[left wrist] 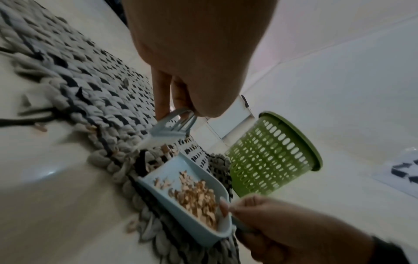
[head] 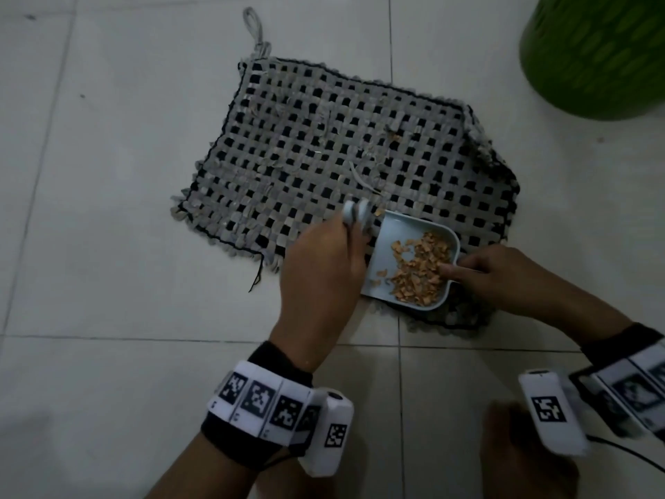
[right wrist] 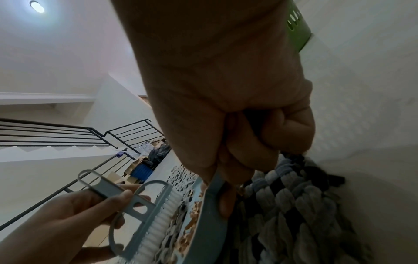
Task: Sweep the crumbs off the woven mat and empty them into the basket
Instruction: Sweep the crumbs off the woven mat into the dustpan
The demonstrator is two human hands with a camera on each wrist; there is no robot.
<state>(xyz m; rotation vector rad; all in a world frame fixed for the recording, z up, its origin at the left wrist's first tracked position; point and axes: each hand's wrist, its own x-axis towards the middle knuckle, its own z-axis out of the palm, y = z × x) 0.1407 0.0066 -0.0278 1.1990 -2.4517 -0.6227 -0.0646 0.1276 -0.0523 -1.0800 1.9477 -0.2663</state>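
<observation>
A grey and black woven mat lies on the tiled floor, with a few tan crumbs still on it. My left hand grips a small light-blue hand brush whose white bristles meet the mat at the open lip of a pale blue dustpan. A heap of tan crumbs fills the pan. My right hand grips the pan's handle at its near right end, thumb on the rim. A green perforated basket stands at the far right.
Pale floor tiles surround the mat. A loose black thread trails from the mat's near left corner. In the right wrist view a staircase with a black railing and some boxes and bags stand in the background.
</observation>
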